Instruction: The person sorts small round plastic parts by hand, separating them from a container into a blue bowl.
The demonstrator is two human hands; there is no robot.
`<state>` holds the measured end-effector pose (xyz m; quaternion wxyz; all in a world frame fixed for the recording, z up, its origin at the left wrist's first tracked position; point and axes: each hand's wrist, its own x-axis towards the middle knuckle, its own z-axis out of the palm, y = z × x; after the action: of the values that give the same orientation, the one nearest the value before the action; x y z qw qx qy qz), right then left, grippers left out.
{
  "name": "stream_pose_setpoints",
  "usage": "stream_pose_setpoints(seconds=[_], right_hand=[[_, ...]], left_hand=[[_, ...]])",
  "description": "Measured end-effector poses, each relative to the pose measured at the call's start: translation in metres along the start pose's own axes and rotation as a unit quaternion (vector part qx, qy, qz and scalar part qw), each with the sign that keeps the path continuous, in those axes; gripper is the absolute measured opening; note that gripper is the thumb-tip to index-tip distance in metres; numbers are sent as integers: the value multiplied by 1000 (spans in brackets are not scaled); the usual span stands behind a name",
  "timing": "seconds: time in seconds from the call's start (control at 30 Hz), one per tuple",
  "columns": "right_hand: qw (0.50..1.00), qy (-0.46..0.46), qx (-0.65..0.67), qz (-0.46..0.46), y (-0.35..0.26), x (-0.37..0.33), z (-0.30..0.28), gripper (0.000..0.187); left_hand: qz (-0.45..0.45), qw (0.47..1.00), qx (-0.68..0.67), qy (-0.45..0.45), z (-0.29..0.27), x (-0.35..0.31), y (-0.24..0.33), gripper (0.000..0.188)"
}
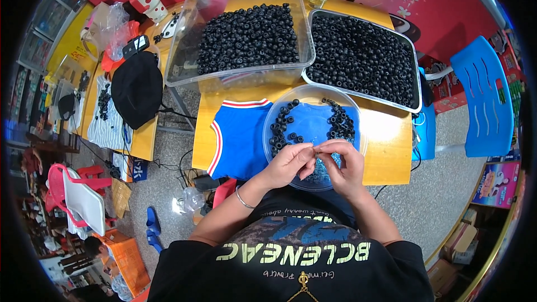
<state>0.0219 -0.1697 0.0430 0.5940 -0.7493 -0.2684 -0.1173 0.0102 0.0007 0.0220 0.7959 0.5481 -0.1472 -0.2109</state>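
Observation:
My left hand [290, 163] and my right hand [343, 169] meet fingertip to fingertip above a round clear plastic basin [310, 113]. Both are closed in a pinch; whatever lies between the fingers is too small to make out. Small round black pieces with holes [341, 123] lie along the basin's left and right sides. At its near side, partly behind my fingers, is a heap of tiny blue glittery pieces [319, 175]. Left of the basin, a blue cloth [240, 140] with red-and-white edging lies on the table.
Behind the basin, a large clear bin [179, 70] and a metal tray [418, 86] hold many black pieces. A black hat [136, 90] and a phone-like device [135, 47] occupy the left table [146, 141]. A blue chair [485, 98] stands right; blue slippers [152, 223] lie on the floor.

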Motion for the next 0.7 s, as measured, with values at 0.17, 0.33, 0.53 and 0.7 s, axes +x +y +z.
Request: stream_pose_setpoints(seconds=[0.17, 0.33, 0.53, 0.7], right_hand=[[999, -23, 35, 22, -1, 0, 0, 25], [980, 19, 144, 139, -8, -1, 5, 25], [999, -9, -24, -24, -3, 6, 0, 24], [993, 65, -7, 97, 4, 1, -4, 21]], left_hand=[[-28, 992, -119, -1, -1, -2, -6, 40], [16, 997, 39, 69, 13, -1, 3, 39], [-46, 998, 30, 8, -4, -5, -2, 32], [-99, 982, 151, 48, -4, -3, 20, 21]])
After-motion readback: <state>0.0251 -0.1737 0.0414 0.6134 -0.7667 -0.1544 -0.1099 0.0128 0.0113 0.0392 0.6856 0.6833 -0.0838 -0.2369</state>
